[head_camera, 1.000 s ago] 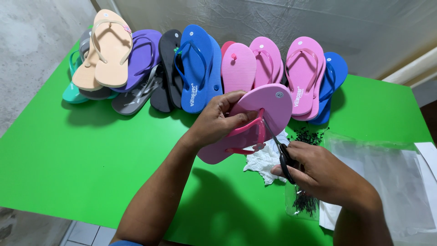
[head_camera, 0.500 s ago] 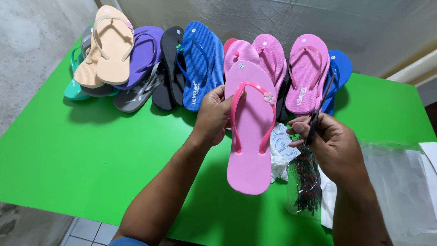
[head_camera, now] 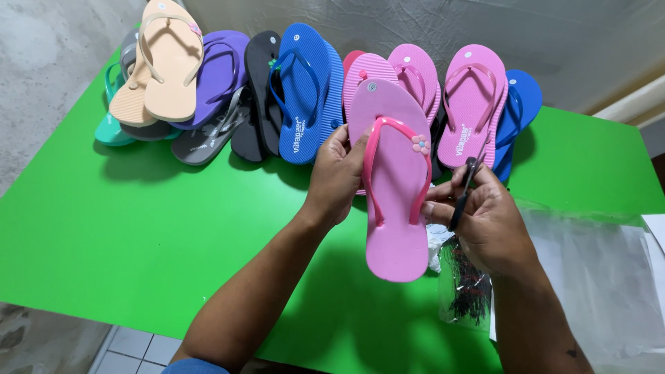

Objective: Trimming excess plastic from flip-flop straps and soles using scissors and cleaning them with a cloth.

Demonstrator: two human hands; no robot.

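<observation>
Where a green tabletop (head_camera: 138, 228) meets a grey wall (head_camera: 429, 28), a row of sandals (head_camera: 305, 90) lies beyond both grips. The left hand (head_camera: 336, 173) is clamped on the pink sandal (head_camera: 395, 180) at its left edge, sole up off the tabletop. The right hand (head_camera: 485, 218), touching its right edge, pinches black scissors (head_camera: 465, 188). Below that grip lies a clear bag (head_camera: 465, 284).

Small footwear workshop or packing station: a green table (head_camera: 125, 228) bears a row of assorted flip-flops (head_camera: 305, 90), clear plastic bags (head_camera: 596, 270) and a packet of black fasteners (head_camera: 465, 287), beside a bare concrete wall (head_camera: 41, 62).
</observation>
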